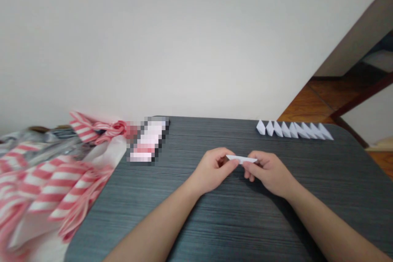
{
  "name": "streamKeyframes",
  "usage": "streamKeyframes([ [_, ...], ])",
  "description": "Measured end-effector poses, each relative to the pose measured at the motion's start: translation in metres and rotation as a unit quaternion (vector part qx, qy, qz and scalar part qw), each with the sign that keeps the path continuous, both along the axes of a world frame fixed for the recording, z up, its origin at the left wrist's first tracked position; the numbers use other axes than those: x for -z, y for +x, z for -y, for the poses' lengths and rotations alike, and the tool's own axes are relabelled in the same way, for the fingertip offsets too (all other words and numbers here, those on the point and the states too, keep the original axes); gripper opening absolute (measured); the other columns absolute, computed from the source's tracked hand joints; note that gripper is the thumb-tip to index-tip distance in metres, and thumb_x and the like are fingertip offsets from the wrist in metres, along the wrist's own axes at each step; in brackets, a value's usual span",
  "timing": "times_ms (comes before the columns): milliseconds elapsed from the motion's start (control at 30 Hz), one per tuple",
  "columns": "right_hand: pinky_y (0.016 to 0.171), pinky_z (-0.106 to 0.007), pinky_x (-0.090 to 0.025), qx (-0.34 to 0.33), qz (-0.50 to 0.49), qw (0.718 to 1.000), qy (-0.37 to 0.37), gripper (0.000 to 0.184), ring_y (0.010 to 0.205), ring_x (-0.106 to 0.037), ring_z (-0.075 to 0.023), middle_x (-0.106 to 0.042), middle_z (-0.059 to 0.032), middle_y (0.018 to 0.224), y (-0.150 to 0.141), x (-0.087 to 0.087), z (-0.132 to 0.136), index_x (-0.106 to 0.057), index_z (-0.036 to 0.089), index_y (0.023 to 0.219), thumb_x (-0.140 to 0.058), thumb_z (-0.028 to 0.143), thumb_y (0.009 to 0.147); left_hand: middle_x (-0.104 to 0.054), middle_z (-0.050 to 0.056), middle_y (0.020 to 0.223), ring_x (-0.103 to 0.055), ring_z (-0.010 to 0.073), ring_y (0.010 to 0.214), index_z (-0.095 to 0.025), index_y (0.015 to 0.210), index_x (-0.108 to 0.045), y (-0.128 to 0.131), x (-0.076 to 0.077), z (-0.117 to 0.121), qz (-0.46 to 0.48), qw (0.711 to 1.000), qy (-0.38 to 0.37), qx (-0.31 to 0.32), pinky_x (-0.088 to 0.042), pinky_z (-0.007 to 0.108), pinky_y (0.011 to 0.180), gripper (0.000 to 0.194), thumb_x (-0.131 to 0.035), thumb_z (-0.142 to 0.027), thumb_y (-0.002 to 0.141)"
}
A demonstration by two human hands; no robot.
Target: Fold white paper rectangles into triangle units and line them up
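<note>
A small white piece of folded paper (241, 158), wide at the top edge and narrower below, is held level just above the dark table (215, 229). My left hand (215, 169) pinches its left end between thumb and fingers. At the other end, my right hand (266, 171) grips the paper the same way, thumb in front. Both thumbs come close together near the middle of the paper. The fingers behind it are partly hidden.
Several folded white paper pieces (285, 129) stand in a row along the table's back right edge. A blurred-out phone-like object (149, 139) lies at the back left. Red-and-white striped cloth (61, 184) is heaped left of the table. A pale wall (196, 41) rises behind.
</note>
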State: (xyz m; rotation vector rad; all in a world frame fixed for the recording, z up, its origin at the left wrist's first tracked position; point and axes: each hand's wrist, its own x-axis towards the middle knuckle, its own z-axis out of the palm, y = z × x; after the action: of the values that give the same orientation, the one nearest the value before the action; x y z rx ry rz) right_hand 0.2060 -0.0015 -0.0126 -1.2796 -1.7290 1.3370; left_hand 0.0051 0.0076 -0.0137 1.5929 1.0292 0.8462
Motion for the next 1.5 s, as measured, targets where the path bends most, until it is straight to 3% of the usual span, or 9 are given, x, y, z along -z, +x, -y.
streamKeyframes([
  [133, 0.055, -0.022, -0.046, -0.028, 0.011, 1.0, 0.008, 0.021, 0.053, -0.061, -0.012, -0.067, -0.0003, 0.061, -0.0013, 0.0001, 0.0002, -0.063, 0.017, 0.07, -0.057, 0.021, 0.09, -0.063, 0.002, 0.073, -0.051, 0.0118, 0.065, -0.013, 0.079, -0.069, -0.0003, 0.001, 0.0011, -0.035, 0.999, 0.02, 0.016, -0.037, 0.022, 0.059, 0.02, -0.062, -0.031, 0.087],
  [400, 0.056, -0.022, -0.046, -0.011, 0.015, 0.999, 0.032, 0.017, 0.054, -0.061, -0.0113, -0.067, 0.0006, 0.065, -0.0034, 0.0018, -0.0006, -0.064, 0.018, 0.077, -0.056, 0.023, 0.091, -0.058, -0.001, 0.067, -0.049, 0.0105, 0.063, -0.014, 0.073, -0.066, -0.0027, -0.0051, 0.0012, -0.094, 0.994, 0.057, 0.005, -0.034, 0.021, 0.058, 0.025, -0.057, -0.03, 0.09],
  [633, 0.058, -0.023, -0.046, 0.003, 0.016, 0.999, 0.03, 0.02, 0.057, -0.061, -0.0118, -0.066, 0.001, 0.065, 0.0009, 0.0021, -0.0005, -0.062, 0.019, 0.076, -0.055, 0.026, 0.093, -0.054, -0.002, 0.062, -0.045, 0.01, 0.058, -0.015, 0.073, -0.063, 0.0001, -0.0023, 0.0006, -0.077, 0.997, 0.033, -0.004, -0.033, 0.021, 0.054, 0.028, -0.056, -0.035, 0.09],
  [1000, 0.058, -0.024, -0.044, 0.008, 0.037, 0.998, 0.046, 0.028, 0.054, -0.058, -0.0125, -0.063, 0.0012, 0.059, 0.0022, 0.0041, -0.0013, -0.063, 0.019, 0.07, -0.053, 0.028, 0.094, -0.054, -0.003, 0.057, -0.048, 0.0111, 0.057, -0.016, 0.066, -0.059, -0.0017, -0.0045, -0.003, -0.114, 0.992, 0.053, -0.023, -0.035, 0.022, 0.056, 0.029, -0.053, -0.03, 0.091],
  [1500, 0.06, -0.026, -0.044, 0.034, 0.044, 0.997, 0.06, 0.038, 0.054, -0.058, -0.0135, -0.062, 0.0004, 0.057, 0.0049, 0.0033, -0.0033, -0.065, 0.019, 0.068, -0.046, 0.032, 0.098, -0.049, -0.004, 0.055, -0.043, 0.0103, 0.053, -0.017, 0.067, -0.055, -0.0048, -0.0023, -0.0039, -0.068, 0.996, 0.014, -0.051, -0.033, 0.021, 0.051, 0.029, -0.051, -0.032, 0.09],
])
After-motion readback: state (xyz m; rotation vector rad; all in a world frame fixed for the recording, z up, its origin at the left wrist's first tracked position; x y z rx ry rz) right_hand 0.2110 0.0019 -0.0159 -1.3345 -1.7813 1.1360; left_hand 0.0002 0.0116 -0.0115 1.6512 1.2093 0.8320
